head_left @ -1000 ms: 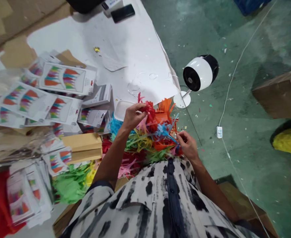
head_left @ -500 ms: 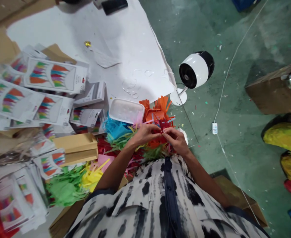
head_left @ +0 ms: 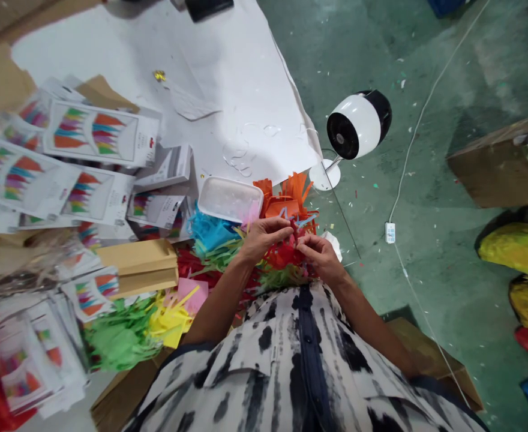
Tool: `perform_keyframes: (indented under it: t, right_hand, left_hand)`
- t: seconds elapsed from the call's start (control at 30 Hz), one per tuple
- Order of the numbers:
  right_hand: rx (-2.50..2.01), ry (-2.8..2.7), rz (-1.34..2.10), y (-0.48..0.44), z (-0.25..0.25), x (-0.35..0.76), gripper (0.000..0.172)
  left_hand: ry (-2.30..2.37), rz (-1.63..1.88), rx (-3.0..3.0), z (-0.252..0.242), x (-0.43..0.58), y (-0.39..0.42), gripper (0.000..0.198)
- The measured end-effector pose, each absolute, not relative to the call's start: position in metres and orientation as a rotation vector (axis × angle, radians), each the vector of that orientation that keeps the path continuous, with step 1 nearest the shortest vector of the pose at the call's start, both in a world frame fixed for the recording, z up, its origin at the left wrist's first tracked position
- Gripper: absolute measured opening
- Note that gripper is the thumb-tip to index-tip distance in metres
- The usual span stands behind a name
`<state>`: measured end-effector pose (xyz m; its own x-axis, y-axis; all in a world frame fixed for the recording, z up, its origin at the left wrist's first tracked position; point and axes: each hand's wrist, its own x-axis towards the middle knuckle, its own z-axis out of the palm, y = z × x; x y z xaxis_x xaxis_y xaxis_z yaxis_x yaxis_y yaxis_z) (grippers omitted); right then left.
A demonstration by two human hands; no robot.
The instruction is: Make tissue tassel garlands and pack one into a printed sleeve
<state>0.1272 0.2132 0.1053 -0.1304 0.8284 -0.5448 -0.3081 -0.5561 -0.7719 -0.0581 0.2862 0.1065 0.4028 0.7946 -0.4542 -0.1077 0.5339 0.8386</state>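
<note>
Red fringed tissue paper (head_left: 285,254) spreads between my two hands in front of my shirt. My left hand (head_left: 264,237) pinches it with thumb and forefinger at its upper left side. On the other side my right hand (head_left: 321,255) has its fingertips closed on the red paper's edge. What exactly lies between the fingertips is too small to see. Orange fringed tissue paper (head_left: 286,201) lies just beyond the hands. Blue fringed paper (head_left: 212,231) is to the left, beside a shallow white plastic tray (head_left: 230,198).
Printed white boxes (head_left: 104,132) with tassel pictures are piled at the left. Green fringed paper (head_left: 122,336) and yellow fringed paper (head_left: 169,318) lie near my left arm. A white-and-black fan (head_left: 358,126) stands right of the white table (head_left: 246,78). A cable (head_left: 419,114) runs over the floor.
The red paper has swung from above the fingertips to below and between my hands, spreading wider. My hands have moved slightly and stay close together.
</note>
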Motion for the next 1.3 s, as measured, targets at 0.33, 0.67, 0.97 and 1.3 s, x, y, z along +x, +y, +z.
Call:
perform_keyframes:
  t: [0.33,0.67,0.97,1.3]
  right_hand:
    - [-1.320,-0.564,1.817,0.211,0.099,0.123,0.034]
    - [-1.598,-1.173,1.262,0.216,0.109,0.130,0.021]
    - [-1.708,-1.373,1.184,0.222,0.113,0.134,0.017]
    - [-1.856,-1.458,1.170,0.219,0.103,0.136,0.011]
  left_hand:
    - [0.949,0.696,0.755,0.111,-0.045,0.278,0.029]
    - [1.214,0.679,1.232,0.097,-0.042,0.273,0.019]
    - [1.165,0.521,1.546,0.103,-0.045,0.270,0.012]
    - [1.204,0.330,2.025,0.108,-0.047,0.263,0.025]
